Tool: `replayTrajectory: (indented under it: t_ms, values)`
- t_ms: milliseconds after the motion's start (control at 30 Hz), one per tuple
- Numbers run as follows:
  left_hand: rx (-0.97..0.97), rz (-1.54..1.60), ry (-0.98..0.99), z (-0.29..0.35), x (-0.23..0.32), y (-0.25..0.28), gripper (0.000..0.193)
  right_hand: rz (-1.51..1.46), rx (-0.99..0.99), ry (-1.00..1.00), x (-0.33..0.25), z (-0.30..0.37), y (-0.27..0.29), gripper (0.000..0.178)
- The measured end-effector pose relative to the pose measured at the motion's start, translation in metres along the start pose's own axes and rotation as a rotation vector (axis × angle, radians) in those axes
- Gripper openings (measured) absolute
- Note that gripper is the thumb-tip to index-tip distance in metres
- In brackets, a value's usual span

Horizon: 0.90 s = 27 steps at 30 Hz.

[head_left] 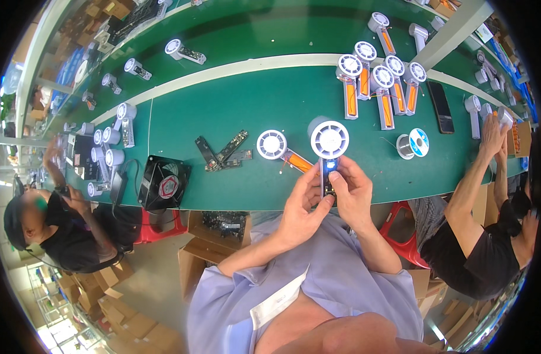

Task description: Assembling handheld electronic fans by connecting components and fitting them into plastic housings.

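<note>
Both hands [329,197] hold 1 white fan [329,141] above green workbench [235,106].

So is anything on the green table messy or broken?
Nothing looks broken. The handheld fan in both hands has its handle open, circuit board showing. Another fan lies askew with its orange inside bare, beside loose circuit boards crossed in a small heap.

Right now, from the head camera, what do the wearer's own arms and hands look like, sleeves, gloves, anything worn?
Both hands are bare: no gloves, and no rings or watch that I can make out on the left hand or the right hand. Both forearms are uncovered up to about the elbow, where loose short sleeves of a light lavender-blue shirt begin. No cables or wrist straps show.
</note>
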<state>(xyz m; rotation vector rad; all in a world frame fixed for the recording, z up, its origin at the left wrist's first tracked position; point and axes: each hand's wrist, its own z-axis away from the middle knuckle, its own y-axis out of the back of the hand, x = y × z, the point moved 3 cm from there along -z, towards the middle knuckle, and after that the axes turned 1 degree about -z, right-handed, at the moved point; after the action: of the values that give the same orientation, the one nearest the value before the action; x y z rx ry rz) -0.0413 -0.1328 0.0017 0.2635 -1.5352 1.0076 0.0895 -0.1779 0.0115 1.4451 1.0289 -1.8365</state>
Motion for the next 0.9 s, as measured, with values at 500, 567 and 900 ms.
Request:
replayTrajectory:
  t_ms: [500, 567, 900]
  values:
    - [0.014, -0.031, -0.041, 0.0022, -0.0004, 0.0007, 0.073, 0.022, 0.006, 0.007, 0.0004, 0.0008, -0.0019, 0.043]
    - [0.017, -0.016, -0.048, 0.0022, 0.0002, 0.0001, 0.073, 0.020, 0.011, -0.002, 0.0006, 0.0010, -0.0019, 0.043]
    - [-0.001, -0.015, -0.035, 0.0042, -0.0011, 0.0009, 0.068, 0.038, 0.011, 0.024, 0.0012, 0.0011, -0.0016, 0.043]
